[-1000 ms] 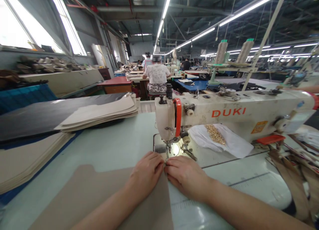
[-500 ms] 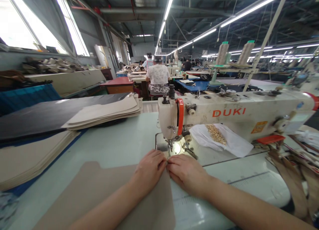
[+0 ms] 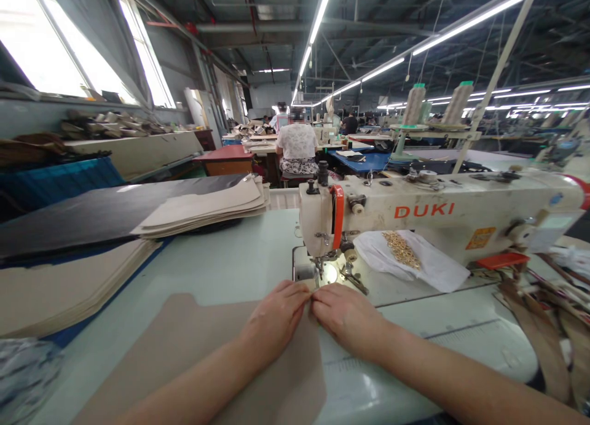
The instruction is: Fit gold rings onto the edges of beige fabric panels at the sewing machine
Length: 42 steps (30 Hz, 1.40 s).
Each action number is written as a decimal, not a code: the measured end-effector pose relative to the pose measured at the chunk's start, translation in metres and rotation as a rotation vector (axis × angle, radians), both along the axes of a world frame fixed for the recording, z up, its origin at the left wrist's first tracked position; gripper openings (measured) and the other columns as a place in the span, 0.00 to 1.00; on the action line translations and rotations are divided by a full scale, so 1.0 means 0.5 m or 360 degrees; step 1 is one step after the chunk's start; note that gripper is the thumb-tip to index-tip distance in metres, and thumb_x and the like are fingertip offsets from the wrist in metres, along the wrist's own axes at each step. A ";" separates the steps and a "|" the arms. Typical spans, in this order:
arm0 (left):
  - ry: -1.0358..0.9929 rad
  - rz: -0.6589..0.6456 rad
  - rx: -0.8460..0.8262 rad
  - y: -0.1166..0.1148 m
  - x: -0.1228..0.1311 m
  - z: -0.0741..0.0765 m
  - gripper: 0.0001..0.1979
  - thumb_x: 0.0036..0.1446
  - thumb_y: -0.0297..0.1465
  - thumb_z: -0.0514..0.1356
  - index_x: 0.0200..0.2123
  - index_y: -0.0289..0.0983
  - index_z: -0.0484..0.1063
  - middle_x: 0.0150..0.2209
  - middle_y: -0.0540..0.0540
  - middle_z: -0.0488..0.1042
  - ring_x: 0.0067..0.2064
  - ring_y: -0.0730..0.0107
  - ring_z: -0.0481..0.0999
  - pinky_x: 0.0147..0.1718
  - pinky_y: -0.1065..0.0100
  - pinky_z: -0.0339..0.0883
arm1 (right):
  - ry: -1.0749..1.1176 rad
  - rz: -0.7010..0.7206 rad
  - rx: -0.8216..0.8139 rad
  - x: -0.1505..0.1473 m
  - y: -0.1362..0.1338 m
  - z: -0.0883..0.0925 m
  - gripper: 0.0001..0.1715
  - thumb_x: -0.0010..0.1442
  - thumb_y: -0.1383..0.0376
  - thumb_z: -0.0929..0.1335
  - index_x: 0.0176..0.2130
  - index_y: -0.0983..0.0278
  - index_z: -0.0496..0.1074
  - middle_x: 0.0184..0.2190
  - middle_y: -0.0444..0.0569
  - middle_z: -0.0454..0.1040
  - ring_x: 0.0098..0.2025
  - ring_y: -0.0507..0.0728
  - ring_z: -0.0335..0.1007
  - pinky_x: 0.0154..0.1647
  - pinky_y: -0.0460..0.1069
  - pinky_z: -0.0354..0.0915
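A flat tan panel lies on the pale sewing table. My left hand rests on its far right corner, fingers curled down onto the material. My right hand sits right beside it, fingertips pinched at the same edge. Both hands meet just in front of the needle and presser foot of a white DUKI sewing machine. What the fingertips pinch beyond the panel's edge is too small to see.
A stack of tan panels lies on dark sheets at the left. Another pile sits nearer. A white cloth with gold rings lies under the machine arm. Brown straps hang at the right. A seated person works far behind.
The view has shifted slightly to the left and up. Both hands stay together at the panel's corner, which has crept a little closer to the needle.
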<state>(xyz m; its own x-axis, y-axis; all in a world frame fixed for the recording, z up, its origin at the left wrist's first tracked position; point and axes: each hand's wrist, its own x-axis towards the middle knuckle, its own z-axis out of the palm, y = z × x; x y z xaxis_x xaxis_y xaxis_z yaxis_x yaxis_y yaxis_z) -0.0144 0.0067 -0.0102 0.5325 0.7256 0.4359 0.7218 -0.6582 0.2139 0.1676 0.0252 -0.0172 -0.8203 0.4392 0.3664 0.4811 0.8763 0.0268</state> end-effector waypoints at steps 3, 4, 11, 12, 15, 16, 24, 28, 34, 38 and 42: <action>-0.0008 0.0010 0.0022 -0.008 -0.005 0.004 0.13 0.60 0.23 0.49 0.41 0.36 0.72 0.40 0.45 0.76 0.42 0.66 0.72 0.44 0.64 0.70 | -0.0026 -0.0007 -0.0022 0.000 0.000 0.003 0.04 0.62 0.69 0.64 0.35 0.67 0.69 0.36 0.50 0.73 0.41 0.57 0.67 0.46 0.51 0.63; -0.0011 0.0022 0.0023 -0.009 -0.006 0.005 0.12 0.61 0.23 0.49 0.41 0.36 0.72 0.40 0.45 0.76 0.42 0.66 0.72 0.45 0.64 0.70 | -0.0037 -0.0012 -0.0032 0.000 0.000 0.004 0.04 0.62 0.69 0.65 0.36 0.67 0.69 0.36 0.50 0.73 0.41 0.56 0.67 0.47 0.51 0.63; -0.0007 0.0008 -0.0036 -0.006 0.000 0.003 0.11 0.61 0.24 0.50 0.40 0.36 0.71 0.40 0.45 0.75 0.41 0.66 0.71 0.44 0.64 0.69 | -0.0126 -0.0014 -0.0024 -0.001 0.000 0.015 0.04 0.62 0.69 0.65 0.37 0.67 0.70 0.38 0.50 0.73 0.43 0.57 0.66 0.48 0.51 0.63; -0.0010 0.0012 -0.0046 -0.005 0.002 0.003 0.11 0.61 0.24 0.50 0.40 0.35 0.71 0.39 0.45 0.75 0.41 0.66 0.71 0.44 0.63 0.69 | -0.0145 -0.0016 -0.0008 0.000 0.002 0.016 0.04 0.62 0.69 0.65 0.36 0.67 0.70 0.37 0.50 0.72 0.42 0.57 0.66 0.47 0.51 0.63; -0.0019 0.0009 -0.0044 0.003 0.011 0.003 0.11 0.62 0.24 0.49 0.40 0.35 0.71 0.39 0.44 0.75 0.41 0.65 0.71 0.44 0.63 0.69 | -0.0176 -0.0017 0.0042 0.010 0.011 0.019 0.04 0.61 0.67 0.66 0.36 0.66 0.70 0.35 0.49 0.72 0.40 0.57 0.66 0.45 0.51 0.63; -0.0021 0.0003 -0.0037 0.007 0.014 0.003 0.12 0.62 0.24 0.49 0.40 0.35 0.71 0.40 0.44 0.75 0.42 0.65 0.71 0.44 0.63 0.69 | -0.0176 -0.0011 0.0055 0.014 0.015 0.019 0.04 0.61 0.67 0.66 0.36 0.66 0.70 0.35 0.49 0.71 0.40 0.57 0.66 0.45 0.51 0.63; 0.0000 -0.0017 -0.0001 0.048 0.033 0.001 0.13 0.61 0.24 0.49 0.41 0.36 0.72 0.41 0.44 0.76 0.42 0.65 0.72 0.46 0.61 0.69 | -0.0121 -0.0017 0.0020 0.036 0.046 0.014 0.03 0.62 0.69 0.65 0.37 0.68 0.69 0.37 0.51 0.72 0.42 0.57 0.65 0.46 0.51 0.63; 0.0001 -0.0036 0.0047 0.068 0.032 -0.007 0.12 0.61 0.25 0.50 0.42 0.36 0.72 0.41 0.44 0.76 0.44 0.64 0.72 0.47 0.61 0.69 | -0.0034 -0.0024 -0.0078 0.037 0.061 0.007 0.02 0.62 0.71 0.65 0.36 0.67 0.69 0.39 0.51 0.72 0.44 0.56 0.65 0.47 0.51 0.63; -0.0002 -0.0028 0.0131 0.081 0.031 -0.010 0.12 0.62 0.25 0.49 0.41 0.35 0.72 0.41 0.43 0.76 0.43 0.64 0.73 0.46 0.61 0.69 | 0.0004 -0.0030 -0.0127 0.037 0.074 -0.005 0.03 0.60 0.73 0.65 0.38 0.68 0.68 0.41 0.53 0.71 0.46 0.58 0.65 0.49 0.51 0.63; 0.0003 -0.0046 0.0126 0.085 0.027 -0.014 0.13 0.62 0.25 0.49 0.42 0.35 0.72 0.41 0.44 0.76 0.44 0.64 0.73 0.47 0.60 0.69 | 0.0001 -0.0060 -0.0114 0.037 0.072 -0.005 0.03 0.60 0.73 0.66 0.38 0.68 0.68 0.42 0.53 0.71 0.46 0.58 0.65 0.48 0.51 0.64; -0.0020 -0.0048 0.0116 0.089 0.021 -0.020 0.13 0.62 0.26 0.49 0.41 0.36 0.73 0.41 0.44 0.76 0.44 0.64 0.72 0.47 0.61 0.70 | -0.0021 -0.0098 -0.0099 0.036 0.070 -0.003 0.02 0.60 0.72 0.66 0.37 0.67 0.68 0.40 0.52 0.71 0.43 0.58 0.66 0.43 0.51 0.65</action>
<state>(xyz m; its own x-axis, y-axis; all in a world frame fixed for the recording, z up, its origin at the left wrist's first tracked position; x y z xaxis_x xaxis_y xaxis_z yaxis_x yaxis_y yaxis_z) -0.0037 0.0511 -0.0204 0.5476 0.6754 0.4939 0.6990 -0.6937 0.1737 0.1855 0.0601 -0.0187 -0.7957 0.5104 0.3261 0.5339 0.8453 -0.0203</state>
